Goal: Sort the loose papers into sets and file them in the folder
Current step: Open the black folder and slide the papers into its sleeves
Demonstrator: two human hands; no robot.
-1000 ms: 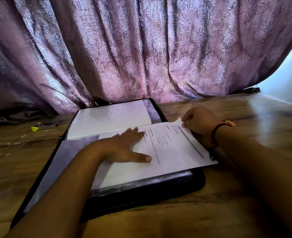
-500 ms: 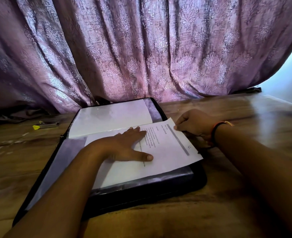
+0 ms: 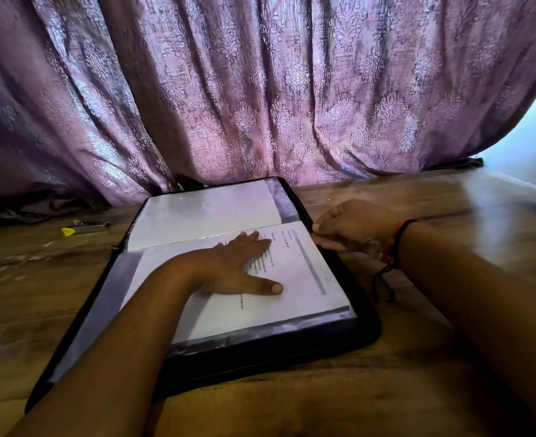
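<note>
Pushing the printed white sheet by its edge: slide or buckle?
Probably floppy: the printed white sheet looks thin, so it may buckle. It likely slides easily against the glossy clear plastic sleeve. The left hand pressing flat on it should hold it.

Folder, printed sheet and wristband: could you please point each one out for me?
Folder (image 3: 260, 357), head view, black near edge.
Printed sheet (image 3: 295, 269), head view, blank area left of its grey bar.
Wristband (image 3: 398, 239), head view, cord across the wrist.

I log the black folder (image 3: 260, 351) open flat at centre. The printed sheet (image 3: 291, 272) lies face-up on its near leaf, header toward 3 o'clock, within the folder's edges. A blank white sheet (image 3: 203, 212) lies on the far leaf at 12 o'clock.
</note>
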